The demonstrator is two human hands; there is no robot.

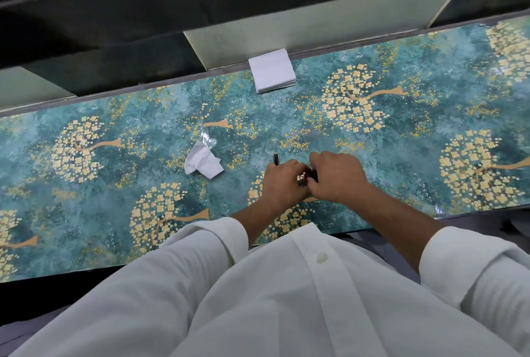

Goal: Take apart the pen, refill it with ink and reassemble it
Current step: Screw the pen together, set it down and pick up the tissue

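Observation:
Both hands meet over the middle of the green flowered table point(114, 184). My left hand point(284, 181) curls round a thin black pen part point(276, 158), whose tip sticks out beyond the knuckles. My right hand point(337, 176) grips another dark pen piece point(313, 175), of which only a short end shows between the two hands. The fingers hide the place where the pieces meet. No ink bottle is visible.
A crumpled white tissue point(204, 162) lies left of the hands. A stack of white square napkins point(272, 70) sits at the table's far edge. Pale partitions point(218, 41) and a dark gap lie beyond the table. My white shirt fills the foreground.

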